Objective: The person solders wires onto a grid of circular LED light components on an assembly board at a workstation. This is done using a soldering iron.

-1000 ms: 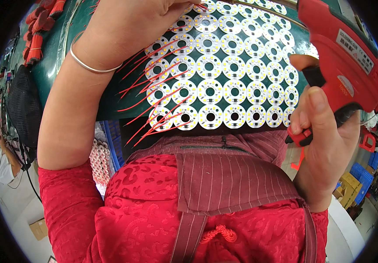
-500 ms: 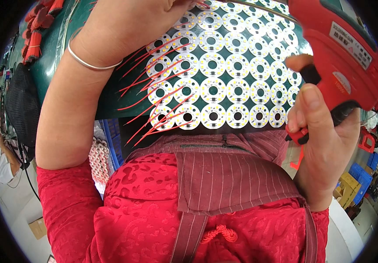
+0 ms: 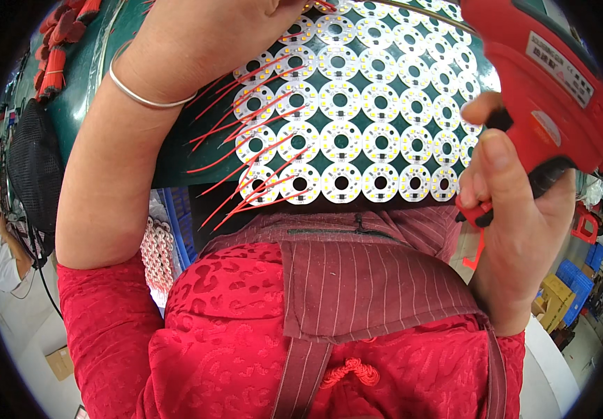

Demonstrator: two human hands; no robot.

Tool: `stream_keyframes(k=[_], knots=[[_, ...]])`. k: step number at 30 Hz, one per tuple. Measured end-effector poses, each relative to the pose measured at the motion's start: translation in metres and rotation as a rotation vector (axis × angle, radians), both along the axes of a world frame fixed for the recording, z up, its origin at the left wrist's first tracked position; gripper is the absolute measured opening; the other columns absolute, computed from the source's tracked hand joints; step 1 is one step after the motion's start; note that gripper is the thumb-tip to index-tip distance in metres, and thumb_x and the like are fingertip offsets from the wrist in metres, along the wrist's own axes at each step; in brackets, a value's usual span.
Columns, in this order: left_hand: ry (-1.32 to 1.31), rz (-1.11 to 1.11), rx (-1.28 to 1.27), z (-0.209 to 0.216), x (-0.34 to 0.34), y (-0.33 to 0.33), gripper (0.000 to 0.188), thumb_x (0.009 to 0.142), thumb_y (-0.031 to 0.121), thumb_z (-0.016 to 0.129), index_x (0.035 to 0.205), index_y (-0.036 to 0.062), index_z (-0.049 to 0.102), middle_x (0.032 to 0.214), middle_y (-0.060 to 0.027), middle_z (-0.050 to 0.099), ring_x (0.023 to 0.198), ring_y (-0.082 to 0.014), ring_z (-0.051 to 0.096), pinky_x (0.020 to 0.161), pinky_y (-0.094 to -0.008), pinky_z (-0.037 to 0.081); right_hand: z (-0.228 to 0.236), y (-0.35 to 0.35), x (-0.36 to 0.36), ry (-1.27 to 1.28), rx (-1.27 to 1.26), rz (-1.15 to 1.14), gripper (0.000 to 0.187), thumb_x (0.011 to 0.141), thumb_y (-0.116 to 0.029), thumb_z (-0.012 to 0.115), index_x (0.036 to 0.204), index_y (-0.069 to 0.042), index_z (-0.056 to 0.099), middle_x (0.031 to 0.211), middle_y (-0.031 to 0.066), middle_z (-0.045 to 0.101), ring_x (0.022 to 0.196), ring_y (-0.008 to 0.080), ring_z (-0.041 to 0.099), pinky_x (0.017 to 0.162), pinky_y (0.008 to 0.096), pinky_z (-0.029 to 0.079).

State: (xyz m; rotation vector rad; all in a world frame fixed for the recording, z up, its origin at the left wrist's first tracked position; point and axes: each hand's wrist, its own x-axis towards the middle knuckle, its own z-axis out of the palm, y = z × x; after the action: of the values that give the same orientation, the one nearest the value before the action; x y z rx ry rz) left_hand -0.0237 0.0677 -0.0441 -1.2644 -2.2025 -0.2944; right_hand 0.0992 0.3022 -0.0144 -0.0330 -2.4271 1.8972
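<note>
My right hand (image 3: 507, 185) is wrapped round the handle of a red and black soldering gun (image 3: 546, 105), index finger near its trigger. The gun's thin metal tube (image 3: 427, 12) reaches left along the top edge. At the upper left, my left hand (image 3: 218, 42) is curled over the far boards, its fingertips mostly cut off by the frame. A short bit of red wire (image 3: 326, 5) shows beside them; the grip itself is hidden. Rows of round white LED boards (image 3: 326, 101) with centre holes lie below. Red wires (image 3: 212, 167) stick out leftward from the two left columns.
Bundles of red wire (image 3: 53, 70) lie at the far left of the green table (image 3: 99, 126). A black mesh item (image 3: 32, 167) hangs beside it. Blue crates (image 3: 176, 209) stand under the table edge. Blue and yellow boxes (image 3: 556, 300) sit at right. Another person (image 3: 8, 269) is at far left.
The boards appear shifted very slightly in view. My left forearm has moved a touch left; my right hand keeps its hold on the soldering gun, almost unmoved.
</note>
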Motion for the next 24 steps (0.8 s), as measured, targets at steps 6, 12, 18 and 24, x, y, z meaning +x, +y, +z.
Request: stream_keyframes(k=[6,12,18,24], knots=[[-0.029,0.001,-0.016,0.003,0.001,0.000,0.007,0.069,0.003,0.071,0.072,0.0075,0.066,0.068,-0.0062,0.054,0.070,-0.0272,0.055,0.074,-0.0365,0.044,0.003,0.003,0.001,0.022,0.000,-0.038,0.014,0.093,-0.011,0.059,0.087,0.002,0.059,0.108,0.0226,0.066,0.053,0.0036,0.045,0.048,0.0198,0.040],[0.003,0.019,0.044,0.002,0.002,0.004,0.008,0.068,0.001,0.070,0.074,0.0060,0.067,0.073,-0.0058,0.057,0.077,-0.0267,0.056,0.072,-0.0358,0.045,0.006,0.007,0.005,-0.003,-0.004,-0.032,0.017,0.092,-0.014,0.060,0.087,0.002,0.059,0.112,0.0248,0.065,0.053,0.0029,0.044,0.048,0.0192,0.040],[0.014,-0.056,0.142,-0.001,0.000,0.006,0.010,0.067,0.000,0.070,0.074,0.0064,0.067,0.074,-0.0049,0.057,0.079,-0.0259,0.056,0.070,-0.0358,0.045,-0.002,0.019,0.010,0.001,-0.030,0.021,0.021,0.093,-0.013,0.058,0.106,0.004,0.057,0.116,0.0244,0.063,0.055,0.0029,0.045,0.049,0.0188,0.040],[0.004,-0.045,0.055,0.005,0.007,0.009,0.010,0.065,0.003,0.073,0.072,0.0085,0.067,0.070,-0.0047,0.053,0.076,-0.0260,0.054,0.070,-0.0360,0.044,-0.003,0.017,0.014,-0.013,-0.066,0.020,0.027,0.094,-0.009,0.057,0.117,0.004,0.053,0.115,0.0223,0.063,0.056,0.0036,0.046,0.050,0.0194,0.042]])
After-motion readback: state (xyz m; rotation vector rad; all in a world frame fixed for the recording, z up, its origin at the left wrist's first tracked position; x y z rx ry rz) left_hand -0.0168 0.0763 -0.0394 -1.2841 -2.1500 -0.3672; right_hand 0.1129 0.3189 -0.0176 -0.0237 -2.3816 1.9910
